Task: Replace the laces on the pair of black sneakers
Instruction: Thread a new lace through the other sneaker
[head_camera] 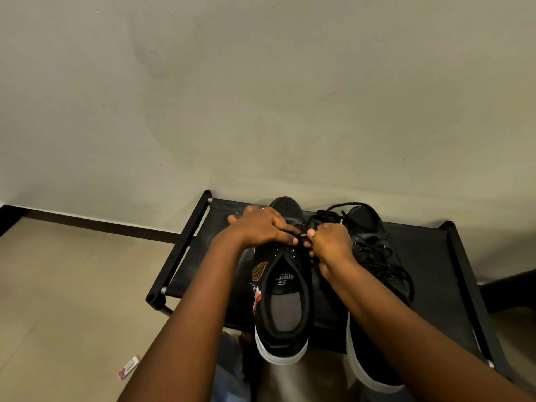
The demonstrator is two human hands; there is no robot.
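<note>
1. From the head camera, two black sneakers with white soles stand side by side on a low black shoe rack (429, 256) set against a pale wall, toes toward the wall.

2. The left sneaker (282, 309) has its tongue exposed and its upper eyelets bare, so it looks part-way through lacing; I cannot tell whether the lace in it is old or new.

3. The right sneaker (374, 285) carries a black lace (380, 256) threaded loosely, with slack looping past its toe and down its outer side.

4. The left hand (261, 227) rests over the left sneaker's forefoot, fingers curled, thumb and forefinger pinching a lace end (303, 237) in the gap between the shoes.

5. The right hand (330, 242) meets it there, fingers curled and its thumb pressed on the same dark lace end; the two hands are nearly touching.

6. What could go wrong, as I judge it: black lace on black shoe in dim light makes an eyelet easy to skip or the lace easy to twist.

7. The loose slack from the right sneaker lies near the working hands and could get caught up and threaded by mistake.

8. A hard pull might slide the left sneaker toward the rack's front edge, where its heel already overhangs.
</note>
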